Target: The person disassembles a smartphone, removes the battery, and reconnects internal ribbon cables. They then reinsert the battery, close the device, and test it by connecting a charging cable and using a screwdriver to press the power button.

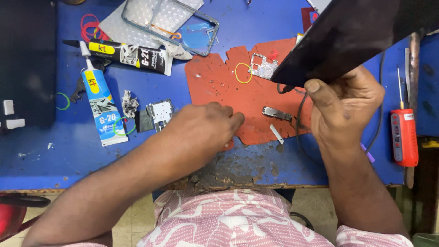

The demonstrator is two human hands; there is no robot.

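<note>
My right hand [345,107] grips the lower edge of a large dark flat device [361,36] tilted up over the right side of the bench, thumb pressed on its face. A black cable [299,116] hangs from the device's lower corner. My left hand [201,130] rests on the edge of a worn red mat [215,80], fingers curled and pointing at the mat, with nothing visible in them. On the mat lie a small dark metal bracket [277,113], a thin white strip [276,133], a silver metal shield plate [263,66] and a yellow rubber band [243,73].
A blue glue tube [101,106] and a black glue tube [130,55] lie at the left, near a small metal part [155,114]. A clear phone case [170,23] sits at the back. A red tool [404,137] lies at the right. The blue table [68,155] has a worn front edge.
</note>
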